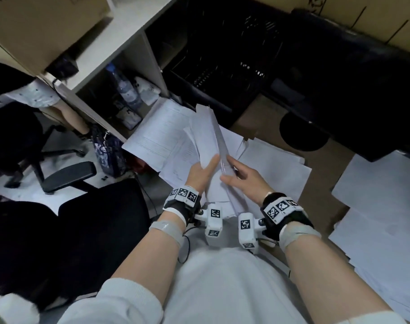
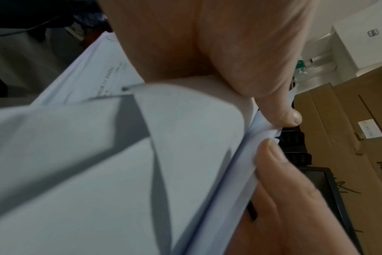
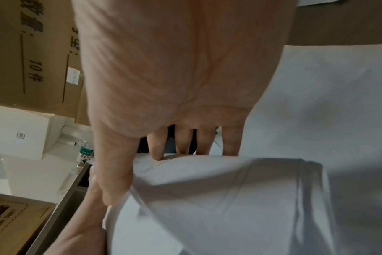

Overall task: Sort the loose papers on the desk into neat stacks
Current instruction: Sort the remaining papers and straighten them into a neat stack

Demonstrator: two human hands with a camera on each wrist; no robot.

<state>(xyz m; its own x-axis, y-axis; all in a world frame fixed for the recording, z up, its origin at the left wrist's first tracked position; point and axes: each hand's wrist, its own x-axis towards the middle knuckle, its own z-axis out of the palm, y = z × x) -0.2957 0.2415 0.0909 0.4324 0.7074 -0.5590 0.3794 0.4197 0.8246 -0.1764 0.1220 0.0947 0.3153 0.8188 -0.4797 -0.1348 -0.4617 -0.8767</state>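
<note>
While more papers [image 1: 276, 169] lie spread on the counter [image 1: 320, 160], both hands, left [image 1: 200, 175] and right [image 1: 246, 180], pinch one raised sheaf [image 1: 208, 141] in curled fingers [image 2: 281, 110].

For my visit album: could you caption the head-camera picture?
Both hands, left hand and right hand, hold a bundle of papers upright above loose sheets on the desk.

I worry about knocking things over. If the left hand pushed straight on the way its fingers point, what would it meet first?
Probably the black stacked trays behind the desk; the left hand points up along the held sheaf of papers toward them. Depth is unclear.
</note>
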